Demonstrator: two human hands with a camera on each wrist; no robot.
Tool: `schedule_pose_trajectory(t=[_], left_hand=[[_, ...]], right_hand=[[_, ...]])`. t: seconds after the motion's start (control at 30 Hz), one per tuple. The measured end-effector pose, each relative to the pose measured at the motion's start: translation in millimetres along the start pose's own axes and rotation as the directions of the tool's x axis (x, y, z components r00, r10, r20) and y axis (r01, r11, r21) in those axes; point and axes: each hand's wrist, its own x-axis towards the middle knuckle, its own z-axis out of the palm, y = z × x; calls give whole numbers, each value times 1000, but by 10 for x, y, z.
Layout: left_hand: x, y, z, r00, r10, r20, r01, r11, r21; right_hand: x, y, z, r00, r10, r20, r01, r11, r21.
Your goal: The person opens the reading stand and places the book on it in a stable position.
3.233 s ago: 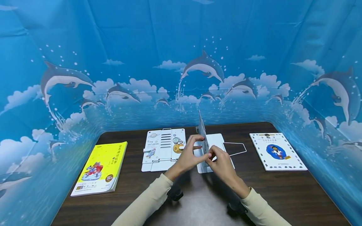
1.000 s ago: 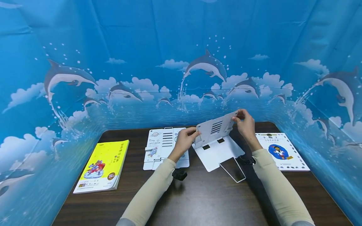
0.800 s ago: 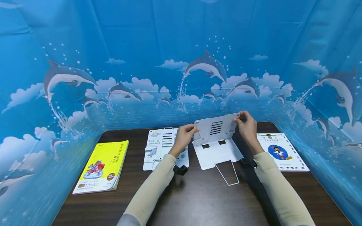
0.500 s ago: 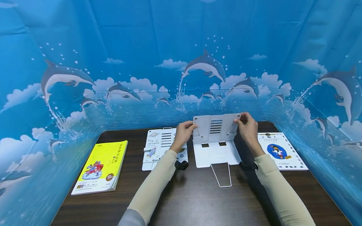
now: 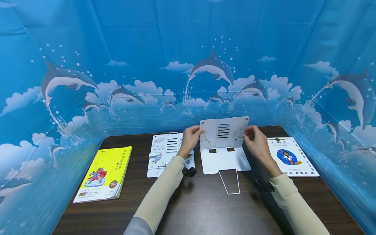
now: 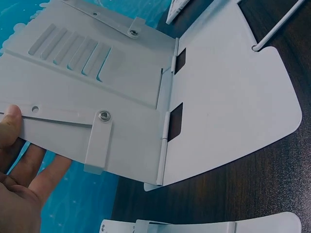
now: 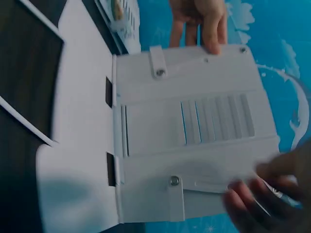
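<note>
A white metal folding book stand (image 5: 225,160) has its base flat on the table and its slotted panel (image 7: 146,131) raised upright, back side facing me. Its wire loop (image 5: 238,182) points toward me. My left hand (image 5: 190,138) pinches the panel's left edge, thumb on the near face and fingers behind, as the left wrist view also shows. At the right edge is my right hand (image 5: 256,142), its fingers loosely bent and blurred in the right wrist view, close to a thin riveted strut (image 7: 209,187). Thumb and fingers there are apart.
A second book stand (image 5: 158,148), printed with a space design, lies folded left of centre, partly behind my left hand. A yellow book (image 5: 105,169) lies at the far left, a white book (image 5: 296,163) at the right. A blue dolphin curtain (image 5: 164,49) borders the dark table (image 5: 205,212).
The stand's panel, edge-on at first, has been turned to face me, its wire loop swinging to the front. My right hand has left the top right corner and moved lower.
</note>
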Motion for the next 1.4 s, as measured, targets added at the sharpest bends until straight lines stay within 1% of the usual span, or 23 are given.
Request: schedule_pose_trajectory(t=[0.03, 0.07, 0.1, 0.13, 0.17, 0.23, 0.27, 0.3, 0.33, 0.37, 0.4, 0.43, 0.47, 0.5, 0.57, 0.67, 0.9, 1.03, 1.1, 1.17, 1.33, 1.4], left_hand=[[0, 0, 0, 1000, -4, 0, 4, 1000, 1], [-3, 1, 0, 1000, -7, 1, 7, 1000, 2], [-4, 0, 0, 1000, -11, 1, 11, 1000, 1], [-5, 1, 0, 1000, -13, 3, 13, 1000, 1], [-5, 0, 0, 1000, -15, 4, 15, 1000, 1], [-4, -1, 2, 1000, -17, 4, 17, 1000, 3], [-3, -2, 2, 1000, -17, 3, 17, 1000, 4], [-1, -2, 3, 1000, -17, 2, 17, 1000, 2], [1, -2, 4, 1000, -17, 0, 17, 1000, 2], [2, -1, 5, 1000, -16, -2, 16, 1000, 2], [3, -2, 6, 1000, -13, -3, 13, 1000, 2], [2, -2, 7, 1000, -11, -5, 11, 1000, 1], [0, -3, 9, 1000, -6, -4, 6, 1000, 0], [-3, -3, 11, 1000, -1, -3, 1, 1000, 1], [-12, -5, 16, 1000, 11, 1, -11, 1000, 2], [-26, -11, 22, 1000, 27, 10, -27, 1000, -1], [-36, -22, 14, 999, 34, -3, -34, 999, -5], [-36, -18, 9, 999, 36, 4, -36, 999, -14], [-37, -14, 4, 999, 33, 6, -33, 999, -19], [-39, -8, -1, 1000, 28, 6, -28, 999, -17], [-43, 3, -9, 1000, 22, 9, -22, 1000, -13], [-46, 5, -11, 1000, 20, 11, -20, 1000, -12]], right_hand=[[-52, 9, 2, 996, -26, 82, 27, 1000, -9], [-110, 18, 4, 983, -56, 174, 58, 998, -7], [-168, 26, 8, 958, -88, 274, 92, 996, -1], [-231, 40, 15, 921, -127, 368, 132, 991, 13], [-295, 45, 24, 874, -167, 457, 170, 985, 36], [-424, 47, 46, 762, -231, 605, 220, 971, 93], [-489, 41, 57, 706, -249, 663, 234, 966, 113], [-552, 33, 71, 656, -257, 709, 238, 963, 129], [-615, 24, 84, 615, -265, 743, 246, 959, 139], [-673, 9, 97, 580, -258, 773, 244, 960, 137], [-729, -5, 109, 554, -245, 796, 241, 962, 128], [-781, -18, 120, 537, -230, 811, 243, 963, 112], [-828, -28, 133, 528, -220, 820, 252, 963, 96], [-868, -36, 144, 525, -210, 825, 262, 962, 78], [-931, -46, 163, 531, -201, 823, 290, 956, 46], [-978, -41, 184, 544, -212, 812, 330, 944, 25], [-994, -51, 219, 542, -260, 799, 426, 905, 6], [-990, -57, 232, 547, -257, 796, 437, 899, -10], [-983, -62, 222, 548, -256, 796, 433, 901, -8], [-963, -67, 201, 547, -243, 801, 406, 914, 1], [-842, -107, 105, 545, -207, 812, 278, 959, 58], [-777, -119, 64, 554, -215, 804, 239, 966, 94]])
